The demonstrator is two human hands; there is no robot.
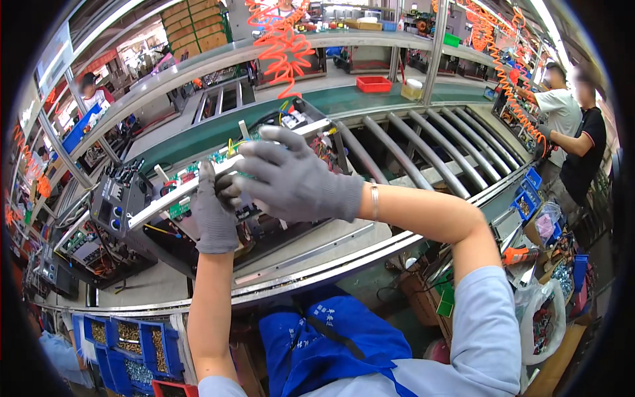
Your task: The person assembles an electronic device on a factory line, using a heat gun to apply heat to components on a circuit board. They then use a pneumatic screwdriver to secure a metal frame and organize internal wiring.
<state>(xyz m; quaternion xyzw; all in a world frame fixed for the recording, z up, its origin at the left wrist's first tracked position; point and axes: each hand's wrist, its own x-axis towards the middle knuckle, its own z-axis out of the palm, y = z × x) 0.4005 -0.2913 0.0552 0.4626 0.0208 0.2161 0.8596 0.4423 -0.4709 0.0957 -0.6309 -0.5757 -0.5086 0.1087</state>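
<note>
An opened electrical unit (104, 204) with blue knobs on its dark front panel stands before me. Circuit boards and wires show inside, and a pale metal bar (165, 200) runs lengthwise along its top. My left hand (217, 221), in a grey glove, is at the bar, one digit straight up across it and the darker fingertips curled in. Whatever those fingertips hold is hidden. Close beside it, my right hand (291, 175), gloved too, hovers over the bar with fingers apart and slightly bent; its fingertips hide part of the unit.
Roller conveyor (423, 149) stretches away to the right. More opened units (83, 245) crowd the left. Orange coiled hoses (281, 49) hang above. Blue bins (129, 337) of small fasteners sit lower left. A red tray (374, 84) lies behind, and two co-workers (582, 132) stand at right.
</note>
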